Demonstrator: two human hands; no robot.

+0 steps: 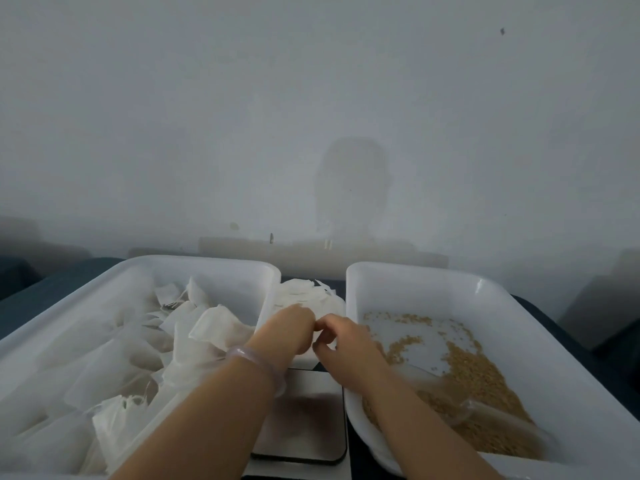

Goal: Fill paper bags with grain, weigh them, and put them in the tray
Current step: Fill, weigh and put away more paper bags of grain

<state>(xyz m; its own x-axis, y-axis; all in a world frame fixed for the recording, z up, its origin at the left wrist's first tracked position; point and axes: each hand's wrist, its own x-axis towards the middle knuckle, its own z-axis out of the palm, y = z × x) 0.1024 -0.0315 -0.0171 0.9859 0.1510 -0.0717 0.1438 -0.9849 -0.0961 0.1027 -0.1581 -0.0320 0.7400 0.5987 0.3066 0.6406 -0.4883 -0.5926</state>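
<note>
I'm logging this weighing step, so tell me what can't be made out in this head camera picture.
1. Scale reading: head view, forearms and the bottom edge hide any display.
2. Left hand and right hand: head view, curled fingertips meet over the empty bags; blur hides whether they pinch one.
3. Bags in the left tray: head view, overlapping, blurred, cut by the bottom edge; uncountable.
</note>
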